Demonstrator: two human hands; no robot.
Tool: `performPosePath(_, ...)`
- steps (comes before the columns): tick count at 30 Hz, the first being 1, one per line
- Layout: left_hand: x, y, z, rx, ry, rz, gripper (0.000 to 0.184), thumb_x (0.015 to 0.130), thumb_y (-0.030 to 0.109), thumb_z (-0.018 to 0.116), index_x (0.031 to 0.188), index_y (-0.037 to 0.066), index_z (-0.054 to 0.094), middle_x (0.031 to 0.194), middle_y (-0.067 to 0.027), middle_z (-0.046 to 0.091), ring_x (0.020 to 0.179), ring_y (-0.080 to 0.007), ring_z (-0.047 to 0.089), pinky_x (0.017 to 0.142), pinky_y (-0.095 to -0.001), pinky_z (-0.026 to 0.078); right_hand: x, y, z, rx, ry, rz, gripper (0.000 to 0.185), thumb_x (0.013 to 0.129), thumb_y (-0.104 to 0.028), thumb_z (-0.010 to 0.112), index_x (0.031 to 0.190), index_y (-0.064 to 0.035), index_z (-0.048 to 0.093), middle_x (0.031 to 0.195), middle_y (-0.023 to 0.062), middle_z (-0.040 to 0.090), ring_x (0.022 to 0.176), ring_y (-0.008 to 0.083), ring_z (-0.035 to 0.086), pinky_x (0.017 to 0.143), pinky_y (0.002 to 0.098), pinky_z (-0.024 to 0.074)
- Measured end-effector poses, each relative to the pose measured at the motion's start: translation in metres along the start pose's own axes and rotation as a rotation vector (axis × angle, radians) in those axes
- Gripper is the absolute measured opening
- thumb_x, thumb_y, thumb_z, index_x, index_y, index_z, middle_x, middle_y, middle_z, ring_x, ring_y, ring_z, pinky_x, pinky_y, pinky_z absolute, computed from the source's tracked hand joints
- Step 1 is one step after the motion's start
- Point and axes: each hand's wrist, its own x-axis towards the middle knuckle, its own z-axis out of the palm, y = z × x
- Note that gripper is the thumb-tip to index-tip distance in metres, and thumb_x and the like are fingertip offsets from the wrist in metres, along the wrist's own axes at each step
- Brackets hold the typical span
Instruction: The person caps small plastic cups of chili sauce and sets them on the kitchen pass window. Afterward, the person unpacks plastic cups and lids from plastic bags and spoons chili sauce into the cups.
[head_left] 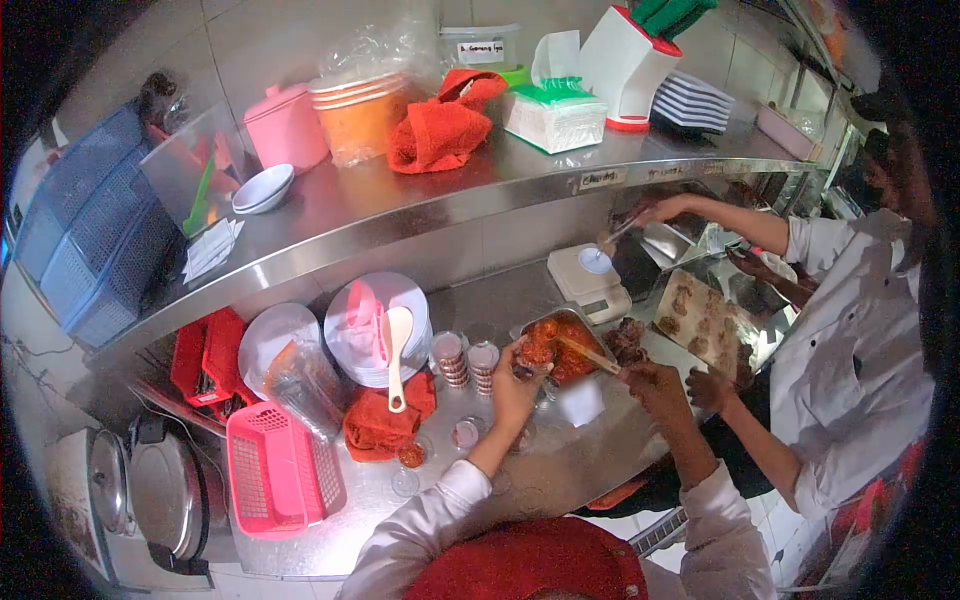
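My left hand [517, 385] is closed around a small cup of red chili sauce [537, 349], held at the near left edge of a metal tray [610, 350]. More red sauce [572, 365] fills the tray. With my right hand [652, 388] I grip the handle of a spoon [598, 358], which slants left across the tray toward the cup; its tip is hidden in sauce. Left of my left hand stand two stacks of small lidded cups [484, 368]. Nearer me are a lidded cup [466, 433] and a small cup with red sauce [410, 456].
A co-worker [850, 330] at right holds a utensil over a small bowl [595, 260] on a white scale [585, 285]. The co-worker's other hand [708, 390] is near my right hand. A pink basket [270, 470], red cloth [385, 420] and plates [410, 300] stand left. A steel shelf [400, 205] overhangs the counter.
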Motion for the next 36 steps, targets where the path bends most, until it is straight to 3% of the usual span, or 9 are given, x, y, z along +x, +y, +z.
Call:
performPosePath(6, 0.003, 0.004, 0.001, 0.040, 0.000, 0.094, 0.056, 0.076, 0.009, 0.079, 0.124, 0.001, 0.052, 0.111, -0.0133, 0.065, 0.099, -0.0203, 0.062, 0.085, -0.0300, 0.049, 0.010, 0.014, -0.018, 0.330, -0.147, 0.192, 0.014, 0.084, -0.019, 0.069, 0.091, -0.0084, 0.073, 0.062, -0.0028, 0.054, 0.046, 0.0049, 0.040, 0.040, 0.0206, 0.0261)
performPosePath(10, 0.005, 0.015, 0.004, 0.068, -0.006, 0.127, 0.057, 0.075, 0.009, 0.079, 0.125, 0.001, 0.052, 0.113, -0.0144, 0.064, 0.102, -0.0215, 0.061, 0.089, -0.0324, 0.048, 0.006, 0.001, -0.017, 0.245, -0.111, 0.148, 0.016, 0.083, -0.019, 0.069, 0.095, -0.0084, 0.072, 0.061, -0.0035, 0.052, 0.045, 0.0045, 0.038, 0.040, 0.0205, 0.0250)
performPosePath(12, 0.009, 0.011, 0.006, 0.023, -0.019, 0.087, 0.058, 0.075, 0.009, 0.079, 0.125, 0.001, 0.052, 0.113, -0.0145, 0.064, 0.103, -0.0218, 0.061, 0.090, -0.0326, 0.048, 0.003, -0.006, -0.013, 0.158, -0.028, 0.072, 0.016, 0.084, -0.018, 0.070, 0.090, -0.0038, 0.069, 0.061, -0.0052, 0.048, 0.045, 0.0028, 0.035, 0.040, 0.0187, 0.0223)
performPosePath(14, 0.010, 0.006, 0.009, -0.021, -0.033, 0.048, 0.058, 0.075, 0.008, 0.079, 0.125, 0.001, 0.052, 0.114, -0.0146, 0.063, 0.103, -0.0221, 0.061, 0.090, -0.0329, 0.048, 0.004, -0.008, -0.015, 0.191, -0.037, 0.112, 0.016, 0.084, -0.019, 0.070, 0.091, -0.0037, 0.069, 0.061, -0.0054, 0.047, 0.045, 0.0029, 0.035, 0.040, 0.0188, 0.0224)
performPosePath(17, 0.012, 0.010, 0.010, 0.102, -0.012, 0.178, 0.058, 0.074, 0.009, 0.079, 0.125, 0.002, 0.052, 0.114, -0.0145, 0.064, 0.102, -0.0222, 0.062, 0.089, -0.0324, 0.048, 0.010, 0.004, -0.022, 0.282, -0.091, 0.153, 0.017, 0.084, -0.019, 0.069, 0.094, -0.0043, 0.069, 0.060, -0.0053, 0.047, 0.044, 0.0034, 0.034, 0.039, 0.0194, 0.0224)
performPosePath(28, 0.019, 0.032, 0.019, 0.079, -0.034, -0.002, 0.058, 0.074, 0.014, 0.081, 0.124, 0.005, 0.055, 0.108, -0.0105, 0.065, 0.099, -0.0188, 0.061, 0.090, -0.0319, 0.046, 0.012, -0.008, -0.029, 0.465, -0.223, 0.268, 0.021, 0.086, -0.022, 0.067, 0.097, -0.0044, 0.070, 0.060, -0.0063, 0.047, 0.043, 0.0026, 0.034, 0.038, 0.0201, 0.0218)
performPosePath(36, 0.026, 0.028, 0.024, 0.105, 0.014, 0.107, 0.058, 0.074, 0.012, 0.080, 0.125, 0.005, 0.054, 0.111, -0.0127, 0.065, 0.099, -0.0200, 0.062, 0.089, -0.0316, 0.048, 0.023, 0.009, -0.019, 0.221, -0.030, 0.115, 0.020, 0.085, -0.023, 0.069, 0.095, -0.0058, 0.071, 0.064, -0.0056, 0.052, 0.048, 0.0037, 0.038, 0.041, 0.0182, 0.0249)
